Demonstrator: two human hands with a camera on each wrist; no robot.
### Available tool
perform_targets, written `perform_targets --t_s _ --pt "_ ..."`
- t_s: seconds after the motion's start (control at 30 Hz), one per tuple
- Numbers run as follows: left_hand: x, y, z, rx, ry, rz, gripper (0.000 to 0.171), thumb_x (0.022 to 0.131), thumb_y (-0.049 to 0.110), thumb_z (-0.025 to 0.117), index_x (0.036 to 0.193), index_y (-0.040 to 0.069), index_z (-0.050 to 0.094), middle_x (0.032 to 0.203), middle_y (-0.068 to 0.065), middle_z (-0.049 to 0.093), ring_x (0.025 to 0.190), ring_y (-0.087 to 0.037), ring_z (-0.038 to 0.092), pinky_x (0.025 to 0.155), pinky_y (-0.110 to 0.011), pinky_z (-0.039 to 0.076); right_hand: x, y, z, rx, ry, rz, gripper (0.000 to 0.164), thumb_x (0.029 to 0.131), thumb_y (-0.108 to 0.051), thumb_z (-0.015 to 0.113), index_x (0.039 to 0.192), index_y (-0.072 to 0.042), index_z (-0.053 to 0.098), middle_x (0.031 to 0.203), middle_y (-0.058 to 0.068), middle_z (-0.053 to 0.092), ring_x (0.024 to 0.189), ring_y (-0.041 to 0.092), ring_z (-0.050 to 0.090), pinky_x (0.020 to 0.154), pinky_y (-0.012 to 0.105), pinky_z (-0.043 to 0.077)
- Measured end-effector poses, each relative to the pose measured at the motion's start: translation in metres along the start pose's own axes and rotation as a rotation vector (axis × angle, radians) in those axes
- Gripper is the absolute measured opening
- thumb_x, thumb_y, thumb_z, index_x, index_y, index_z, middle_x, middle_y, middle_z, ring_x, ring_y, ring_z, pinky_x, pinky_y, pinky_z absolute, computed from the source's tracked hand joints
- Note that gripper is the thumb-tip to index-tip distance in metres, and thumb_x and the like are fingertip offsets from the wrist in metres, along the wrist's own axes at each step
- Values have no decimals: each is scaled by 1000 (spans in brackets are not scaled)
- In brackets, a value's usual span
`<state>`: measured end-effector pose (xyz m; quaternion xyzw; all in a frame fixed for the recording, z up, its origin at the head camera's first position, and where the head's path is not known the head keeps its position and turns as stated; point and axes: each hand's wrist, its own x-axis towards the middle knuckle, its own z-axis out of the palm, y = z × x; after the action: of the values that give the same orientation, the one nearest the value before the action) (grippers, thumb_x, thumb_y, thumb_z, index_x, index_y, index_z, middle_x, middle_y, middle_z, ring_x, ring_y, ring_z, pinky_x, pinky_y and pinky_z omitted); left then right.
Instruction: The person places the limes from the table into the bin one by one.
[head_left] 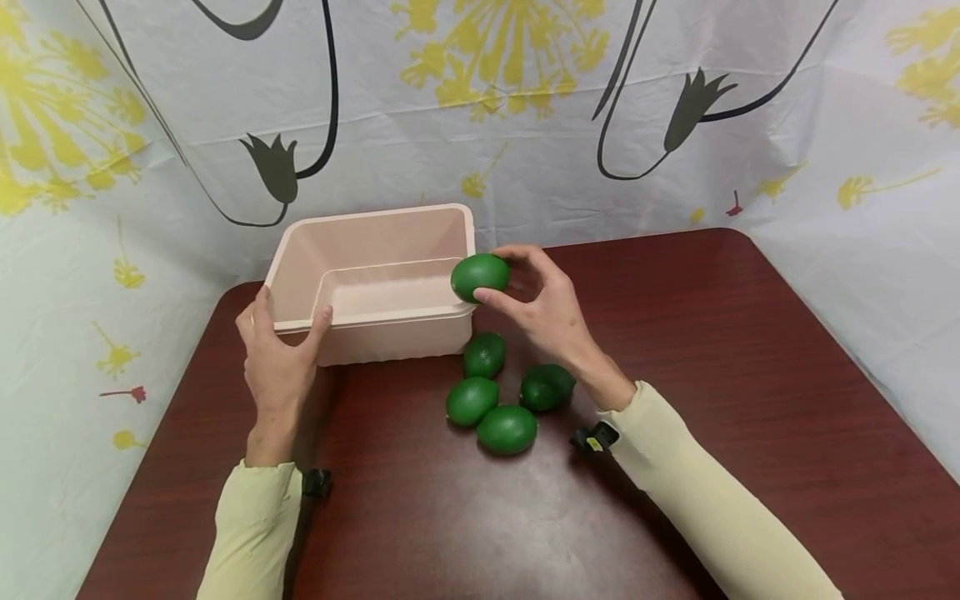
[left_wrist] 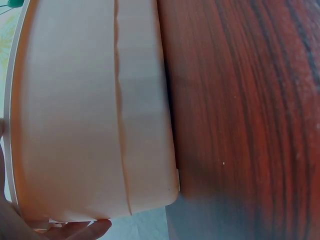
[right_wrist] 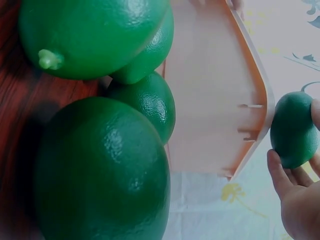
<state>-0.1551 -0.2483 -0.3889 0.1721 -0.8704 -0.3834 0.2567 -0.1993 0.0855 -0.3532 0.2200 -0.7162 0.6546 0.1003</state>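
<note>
My right hand [head_left: 553, 315] holds a green lime [head_left: 480, 275] between thumb and fingers, at the right rim of a pale pink plastic bin [head_left: 397, 337]. In the right wrist view, the held lime [right_wrist: 292, 130] appears beside the bin's rim, above the table. My left hand [head_left: 279, 367] grips the bin's front left corner, thumb on the front rim; its fingers wrap the side wall [left_wrist: 70, 110] in the left wrist view. In front of the bin's right end lie several more limes [head_left: 507, 429], grouped closely on the table. No lime shows on the visible part of the bin's floor.
A dark red wood-grain table [head_left: 405, 533] bears everything. Behind it hangs a white cloth [head_left: 540, 183] with yellow and grey flower prints, also along both sides. Small black devices [head_left: 596, 437] sit at both wrists, below the light sleeves.
</note>
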Motion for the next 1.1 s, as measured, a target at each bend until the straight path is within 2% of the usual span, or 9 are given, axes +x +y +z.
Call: perform_targets --t_s 0.53,0.87,1.0,1.1 --pt "1 1 2 -11 9 -3 94 85 66 72 164 34 32 164 -2 35 135 -48 55 108 -68 40 6 -2 9 2 -5 -7 52 85 -10 86 132 -9 63 129 8 66 105 19 74 91 27 59" --pt "0 0 2 -5 8 -4 94 85 66 72 164 33 32 164 -3 36 134 -49 55 107 -68 40 7 -1 13 -37 -10 -9 53 84 -13 88 131 -10 64 127 6 67 101 17 73 89 26 59" --pt "0 0 1 3 10 -6 94 85 66 71 164 34 32 164 -3 35 133 -51 55 107 -68 40 9 -1 16 -37 -10 -7 53 84 -13 88 131 -9 64 127 7 67 104 19 71 92 27 58" --pt "0 0 2 5 13 -4 94 85 66 71 164 34 32 164 -3 36 132 -51 56 106 -68 40 11 0 18 -43 -10 -7 52 84 -13 87 131 -8 64 127 8 67 109 19 69 96 33 57"
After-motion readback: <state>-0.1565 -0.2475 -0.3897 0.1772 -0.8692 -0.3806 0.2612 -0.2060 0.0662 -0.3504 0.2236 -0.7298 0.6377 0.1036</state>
